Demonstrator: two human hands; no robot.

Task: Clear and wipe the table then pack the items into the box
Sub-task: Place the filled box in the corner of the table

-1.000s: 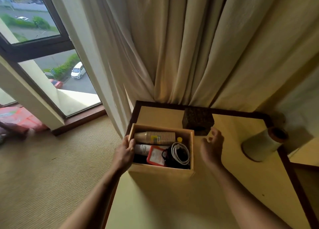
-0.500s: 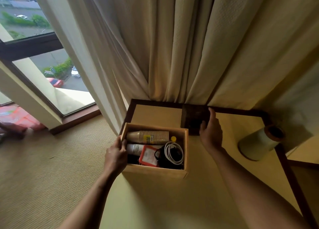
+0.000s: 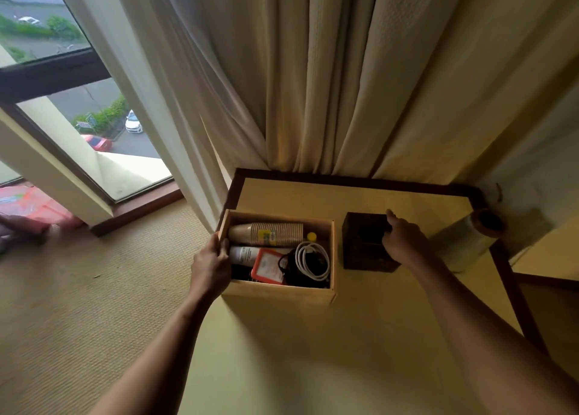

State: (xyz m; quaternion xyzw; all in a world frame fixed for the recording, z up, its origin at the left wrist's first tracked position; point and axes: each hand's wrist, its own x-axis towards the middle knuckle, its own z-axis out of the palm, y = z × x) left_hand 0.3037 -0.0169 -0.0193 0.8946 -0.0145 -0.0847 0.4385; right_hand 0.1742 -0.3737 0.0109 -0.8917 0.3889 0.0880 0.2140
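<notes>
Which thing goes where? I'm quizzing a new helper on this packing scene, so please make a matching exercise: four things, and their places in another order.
Things:
1. paper cups
2. white cable
3. dark cube
4. film roll

Places:
A. at the table's right edge
B. on the table, held by the right hand
C. lying along the wooden box's far wall
D. coiled in the wooden box's right part

Pairs: 1-C, 2-D, 3-B, 4-A
</notes>
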